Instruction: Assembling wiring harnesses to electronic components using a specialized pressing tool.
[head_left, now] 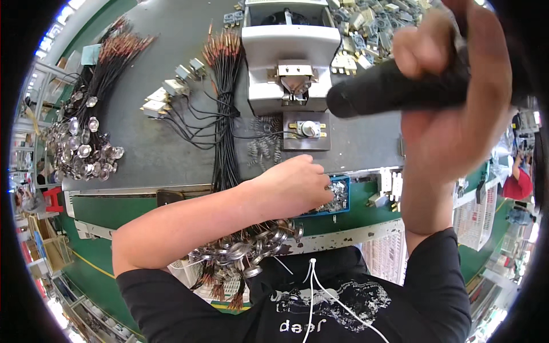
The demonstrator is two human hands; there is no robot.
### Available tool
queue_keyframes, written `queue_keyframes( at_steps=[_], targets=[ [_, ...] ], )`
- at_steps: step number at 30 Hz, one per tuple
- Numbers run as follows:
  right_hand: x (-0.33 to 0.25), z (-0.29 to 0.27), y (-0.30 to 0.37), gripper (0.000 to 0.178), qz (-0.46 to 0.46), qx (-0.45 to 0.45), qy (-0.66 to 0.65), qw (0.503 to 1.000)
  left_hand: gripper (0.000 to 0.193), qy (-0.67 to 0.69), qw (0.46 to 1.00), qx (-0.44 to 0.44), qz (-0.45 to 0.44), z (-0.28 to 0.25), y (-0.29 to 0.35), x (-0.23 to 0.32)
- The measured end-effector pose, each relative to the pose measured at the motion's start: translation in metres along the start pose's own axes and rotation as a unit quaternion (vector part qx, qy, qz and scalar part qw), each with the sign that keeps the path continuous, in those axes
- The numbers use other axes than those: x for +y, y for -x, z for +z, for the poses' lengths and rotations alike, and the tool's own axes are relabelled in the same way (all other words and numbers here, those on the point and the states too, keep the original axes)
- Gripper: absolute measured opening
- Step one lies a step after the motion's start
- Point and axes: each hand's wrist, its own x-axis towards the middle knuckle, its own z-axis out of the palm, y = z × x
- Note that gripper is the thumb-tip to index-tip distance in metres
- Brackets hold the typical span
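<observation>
Left hand [294, 186] reaches across body, fingers curled and dipped into blue tray [345, 207] of small metal parts [337, 194], just below press machine [290, 57]; pinch hidden, cannot tell if part held. Parts look light, stiff, slippery; best pinched by edges. Right hand [457, 86] raised, fist clamped round black handle [394, 88], right of press. Handle looks rigid, easy to grip. Wire bundles [226, 108] left of press.

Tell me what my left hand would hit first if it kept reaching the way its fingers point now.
The left hand points right, fingertips already at the blue tray of small metal parts. Going on, it would likely meet those parts first, though depth is hard to judge.
</observation>
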Motion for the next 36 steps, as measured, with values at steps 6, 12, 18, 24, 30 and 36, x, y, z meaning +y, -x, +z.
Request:
queue_keyframes(
  at_steps=[6,12,18,24,30,36],
  targets=[
    [0.041,0.008,-0.01,0.015,-0.043,-0.156,-0.066,0.985,0.011,0.145,0.987,0.034,-0.064,-0.003,-0.001,-0.005],
    [0.076,0.013,-0.022,0.018,-0.094,-0.216,-0.172,0.957,0.014,0.186,0.979,0.015,-0.078,-0.007,0.001,-0.011],
    [0.071,0.023,-0.015,0.016,-0.097,-0.239,-0.132,0.957,0.014,0.187,0.98,0.048,-0.043,-0.006,0.006,-0.016],
    [0.052,0.018,-0.016,0.01,-0.082,-0.249,-0.179,0.948,0.014,0.208,0.975,0.038,-0.062,-0.007,0.006,-0.016],
    [0.071,0.024,-0.02,0.01,-0.09,-0.243,-0.154,0.953,0.016,0.201,0.976,0.009,-0.081,-0.017,0.006,-0.015],
    [0.063,0.04,-0.006,0.011,-0.112,-0.189,-0.121,0.968,0.018,0.235,0.967,0.036,-0.089,-0.025,0.016,-0.019]
  ],
)
